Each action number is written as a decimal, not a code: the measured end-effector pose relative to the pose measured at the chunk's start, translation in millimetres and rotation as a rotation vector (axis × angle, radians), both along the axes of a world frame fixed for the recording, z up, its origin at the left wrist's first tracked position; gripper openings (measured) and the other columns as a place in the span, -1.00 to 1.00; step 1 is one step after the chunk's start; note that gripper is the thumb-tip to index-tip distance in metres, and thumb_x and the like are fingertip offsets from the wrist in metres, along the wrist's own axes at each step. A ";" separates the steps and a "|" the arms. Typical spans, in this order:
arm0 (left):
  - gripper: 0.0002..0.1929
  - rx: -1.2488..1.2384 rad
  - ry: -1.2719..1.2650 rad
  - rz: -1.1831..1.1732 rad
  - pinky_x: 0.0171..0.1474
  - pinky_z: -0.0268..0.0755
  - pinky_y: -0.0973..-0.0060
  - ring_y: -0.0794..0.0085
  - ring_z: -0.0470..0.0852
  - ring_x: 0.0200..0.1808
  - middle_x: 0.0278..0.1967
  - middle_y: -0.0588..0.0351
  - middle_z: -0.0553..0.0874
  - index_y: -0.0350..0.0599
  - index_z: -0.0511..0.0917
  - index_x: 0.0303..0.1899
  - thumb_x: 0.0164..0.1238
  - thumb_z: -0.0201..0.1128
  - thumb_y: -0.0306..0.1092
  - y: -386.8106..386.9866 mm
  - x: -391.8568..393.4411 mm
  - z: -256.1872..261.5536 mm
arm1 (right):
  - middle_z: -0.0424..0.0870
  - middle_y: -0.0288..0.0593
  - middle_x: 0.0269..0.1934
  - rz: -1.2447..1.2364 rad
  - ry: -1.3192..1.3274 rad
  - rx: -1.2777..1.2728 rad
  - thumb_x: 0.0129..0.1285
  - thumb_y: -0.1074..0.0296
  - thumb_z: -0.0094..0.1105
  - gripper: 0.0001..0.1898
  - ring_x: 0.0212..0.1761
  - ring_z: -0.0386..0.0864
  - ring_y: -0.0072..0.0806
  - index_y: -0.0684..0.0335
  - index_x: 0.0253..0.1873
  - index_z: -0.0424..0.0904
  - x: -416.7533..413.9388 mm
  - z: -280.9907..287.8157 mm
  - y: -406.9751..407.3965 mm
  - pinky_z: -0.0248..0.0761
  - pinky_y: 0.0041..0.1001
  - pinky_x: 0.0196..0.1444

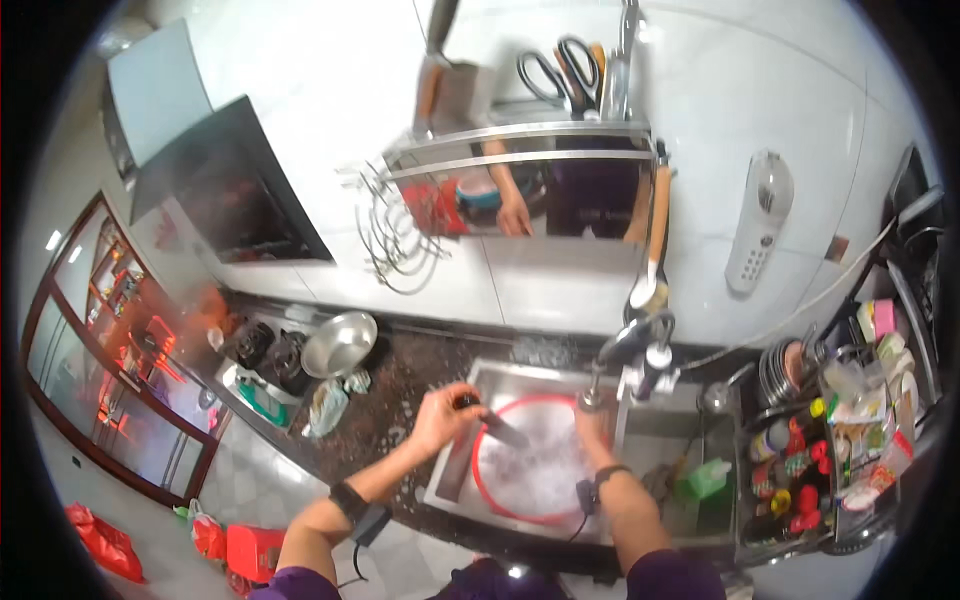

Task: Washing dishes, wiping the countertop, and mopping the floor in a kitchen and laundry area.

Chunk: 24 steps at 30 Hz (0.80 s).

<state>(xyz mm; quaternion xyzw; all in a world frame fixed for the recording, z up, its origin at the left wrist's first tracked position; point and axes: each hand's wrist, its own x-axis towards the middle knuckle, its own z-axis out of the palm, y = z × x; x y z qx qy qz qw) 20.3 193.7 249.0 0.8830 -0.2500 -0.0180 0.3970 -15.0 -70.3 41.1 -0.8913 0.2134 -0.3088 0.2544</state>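
My left hand (444,416) is closed on the dark handle of a kitchen knife, and its metal blade (506,433) points right over a round basin with a red rim (481,465). The basin sits in the left bowl of a stainless steel sink (450,480) and holds whitish, foamy-looking water. My right hand (592,431) is at the basin's right side, below the faucet (592,397). The faucet head partly covers its fingers, so whether it holds anything cannot be told.
A green bottle (705,478) lies in the right sink bowl. Bottles and a rack with bowls (784,375) stand further right. Left on the dark counter (382,397) are a plastic bag (327,409), a steel pan (340,345) and a stove. A steel knife holder (525,154) hangs above the sink.
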 end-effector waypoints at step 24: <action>-0.76 -0.042 -0.522 -0.827 -0.06 0.39 0.24 0.06 0.51 -0.13 -0.27 0.03 0.59 -0.15 0.53 -0.17 0.07 0.24 -0.51 -9.7 -51.4 68.4 | 0.53 -0.30 -0.39 0.630 0.155 0.405 -0.06 0.30 0.47 -0.61 -0.37 0.46 -0.57 0.35 -0.21 0.48 -92.9 221.7 84.0 0.38 -0.54 -0.29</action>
